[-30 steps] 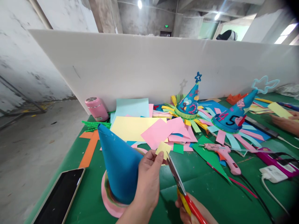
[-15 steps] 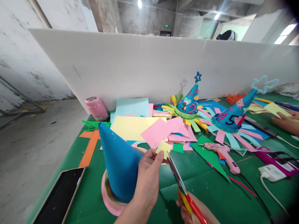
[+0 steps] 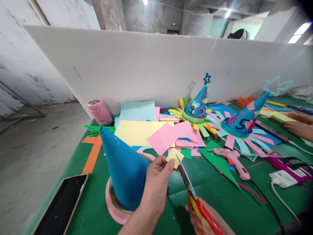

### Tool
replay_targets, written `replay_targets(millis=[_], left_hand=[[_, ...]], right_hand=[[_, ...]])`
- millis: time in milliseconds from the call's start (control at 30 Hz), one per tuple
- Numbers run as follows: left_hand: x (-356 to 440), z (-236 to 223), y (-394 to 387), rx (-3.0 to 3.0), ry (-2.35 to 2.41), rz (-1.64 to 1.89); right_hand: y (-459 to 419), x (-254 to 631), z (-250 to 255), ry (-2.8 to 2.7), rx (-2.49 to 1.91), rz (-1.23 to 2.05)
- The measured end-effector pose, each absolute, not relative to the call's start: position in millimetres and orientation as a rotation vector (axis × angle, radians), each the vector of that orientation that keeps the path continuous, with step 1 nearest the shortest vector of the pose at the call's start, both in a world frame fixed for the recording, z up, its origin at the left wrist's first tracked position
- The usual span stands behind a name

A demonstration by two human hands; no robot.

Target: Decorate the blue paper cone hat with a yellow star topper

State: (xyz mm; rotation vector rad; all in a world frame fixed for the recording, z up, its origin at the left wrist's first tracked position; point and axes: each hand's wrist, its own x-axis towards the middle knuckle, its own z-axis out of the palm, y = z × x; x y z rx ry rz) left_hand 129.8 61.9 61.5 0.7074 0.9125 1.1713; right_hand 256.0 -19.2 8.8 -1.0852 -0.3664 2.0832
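One green table (image 3: 234,202) | scissors (image 3: 189,185) above | white panel (image 3: 146,68) behind | grey floor (image 3: 57,143) left

Right fingers (image 3: 196,219) hold scissors (image 3: 191,191) at yellow square (image 3: 174,156).

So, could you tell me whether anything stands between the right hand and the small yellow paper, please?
Only the scissors in the right hand; they reach the small yellow paper pinched in the left hand. Nothing else visible stands between.

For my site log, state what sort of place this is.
Probably a makeshift craft workshop in a rough indoor space, judging by the scissors, the pink glue gun and the patchy wall on the left.
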Motion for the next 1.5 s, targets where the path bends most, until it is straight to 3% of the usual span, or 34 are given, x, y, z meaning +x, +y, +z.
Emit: replay_targets(millis=[333, 1500], left_hand=[[129, 63, 62, 0.785, 0.89, 1.132], [127, 66, 61, 1.108, 0.975, 1.134]], right_hand=[[-20, 259, -8, -0.47, -1.137, 2.111], [-25, 264, 15, -0.507, -1.236, 2.075]])
